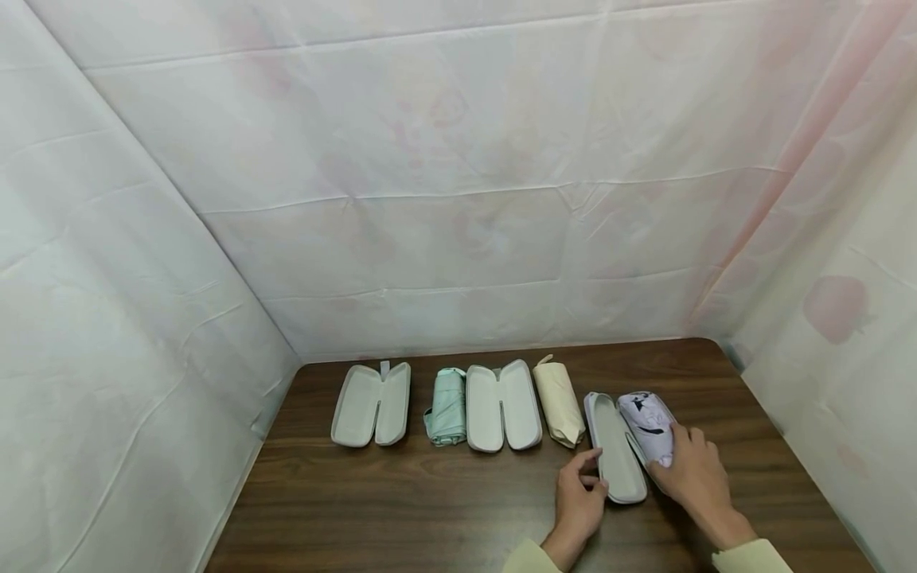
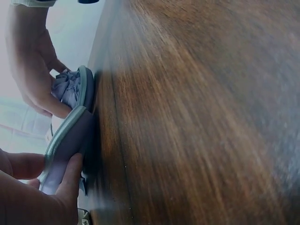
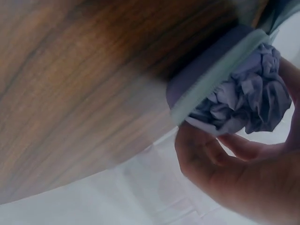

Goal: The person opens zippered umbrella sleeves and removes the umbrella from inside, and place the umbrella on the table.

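Note:
At the table's right side lies an opened lavender zip case (image 1: 620, 458), its pale lining facing up in the left half. A folded lavender umbrella (image 1: 648, 422) with a dark print rests in the case's right half; its gathered cloth end (image 3: 248, 101) shows in the right wrist view. My right hand (image 1: 693, 469) grips the umbrella from the sides, thumb and fingers on opposite sides. My left hand (image 1: 579, 495) holds the edge of the case's left half, with finger and thumb on either side of its rim in the left wrist view.
Left of the hands lie a cream folded umbrella (image 1: 559, 400), an open pale case (image 1: 520, 406), a mint folded umbrella (image 1: 449, 407) and another open case (image 1: 356, 407). All rest on the dark wooden table (image 1: 401, 509). Light printed cloth (image 1: 430, 239) hangs behind and at both sides.

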Demonstrator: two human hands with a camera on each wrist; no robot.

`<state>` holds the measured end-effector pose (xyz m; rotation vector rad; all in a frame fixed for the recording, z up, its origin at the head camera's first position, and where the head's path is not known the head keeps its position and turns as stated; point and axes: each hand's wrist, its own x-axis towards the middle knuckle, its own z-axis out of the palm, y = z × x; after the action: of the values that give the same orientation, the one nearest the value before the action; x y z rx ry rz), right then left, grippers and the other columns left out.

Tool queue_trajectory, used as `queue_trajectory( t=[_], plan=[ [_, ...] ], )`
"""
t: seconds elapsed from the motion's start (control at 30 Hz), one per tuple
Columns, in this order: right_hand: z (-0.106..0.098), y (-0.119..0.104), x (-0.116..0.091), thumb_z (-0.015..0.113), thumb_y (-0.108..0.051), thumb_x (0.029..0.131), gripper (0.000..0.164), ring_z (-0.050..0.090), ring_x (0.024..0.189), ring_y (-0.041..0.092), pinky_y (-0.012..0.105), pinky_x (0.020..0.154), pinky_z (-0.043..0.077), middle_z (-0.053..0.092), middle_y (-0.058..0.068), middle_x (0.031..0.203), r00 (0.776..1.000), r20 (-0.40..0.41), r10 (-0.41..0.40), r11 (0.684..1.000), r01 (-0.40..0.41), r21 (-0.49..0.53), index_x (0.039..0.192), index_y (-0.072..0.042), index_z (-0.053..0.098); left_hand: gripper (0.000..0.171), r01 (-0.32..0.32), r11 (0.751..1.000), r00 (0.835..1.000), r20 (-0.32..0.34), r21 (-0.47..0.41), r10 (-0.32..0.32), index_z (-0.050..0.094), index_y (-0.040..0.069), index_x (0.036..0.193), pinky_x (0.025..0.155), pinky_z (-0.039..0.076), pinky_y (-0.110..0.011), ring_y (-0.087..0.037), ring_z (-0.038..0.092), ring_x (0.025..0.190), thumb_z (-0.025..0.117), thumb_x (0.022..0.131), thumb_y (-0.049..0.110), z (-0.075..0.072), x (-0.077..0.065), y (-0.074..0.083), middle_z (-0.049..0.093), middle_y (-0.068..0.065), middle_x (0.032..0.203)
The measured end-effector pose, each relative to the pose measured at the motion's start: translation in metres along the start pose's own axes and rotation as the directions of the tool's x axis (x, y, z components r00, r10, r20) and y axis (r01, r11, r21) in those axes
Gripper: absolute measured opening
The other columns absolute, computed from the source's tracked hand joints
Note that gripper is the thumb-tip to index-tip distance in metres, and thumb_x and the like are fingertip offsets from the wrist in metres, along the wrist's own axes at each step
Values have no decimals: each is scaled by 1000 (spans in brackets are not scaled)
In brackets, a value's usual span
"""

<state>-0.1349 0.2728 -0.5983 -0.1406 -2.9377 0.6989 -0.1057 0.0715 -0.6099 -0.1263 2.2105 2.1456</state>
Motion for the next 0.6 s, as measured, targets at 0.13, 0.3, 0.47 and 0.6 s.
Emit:
queue_trajectory(
  t=[0.13, 0.3, 0.47, 0.6],
  plan=[
    [-2, 1, 4, 88, -22, 75, 81, 59, 89, 60, 69, 72, 52, 49, 46, 108, 999, 43, -2, 1000, 1, 20, 124, 28, 47, 49, -6, 1000, 1000, 4, -5, 6, 77, 8, 123, 63, 53, -21, -3, 64, 76, 67, 83, -19, 0, 0, -2, 73, -4, 106],
    [-8, 0, 10, 87, -21, 78, 79, 60, 89, 59, 67, 74, 53, 47, 46, 105, 991, 129, 36, 999, -39, 25, 119, 30, 44, 50, -16, 1000, 1000, 5, -8, 16, 77, 8, 123, 63, 53, -21, -3, 64, 75, 67, 83, -20, 0, 1, -2, 73, -4, 106],
    [-13, 1, 13, 85, -22, 79, 81, 58, 98, 62, 68, 79, 52, 47, 50, 111, 984, 168, 64, 997, -71, 36, 124, 31, 42, 50, -14, 1000, 1000, 6, -8, 14, 77, 10, 123, 64, 54, -21, -4, 65, 75, 68, 83, -19, 0, 1, -2, 73, -2, 106],
    [-16, 5, 14, 84, -23, 81, 82, 57, 105, 64, 70, 82, 51, 50, 51, 116, 983, 175, 62, 995, -75, 72, 128, 30, 44, 50, -15, 1000, 1000, 5, -7, 15, 77, 10, 123, 64, 53, -21, -4, 65, 76, 67, 83, -18, 0, 2, -2, 73, -1, 106]
  ],
)
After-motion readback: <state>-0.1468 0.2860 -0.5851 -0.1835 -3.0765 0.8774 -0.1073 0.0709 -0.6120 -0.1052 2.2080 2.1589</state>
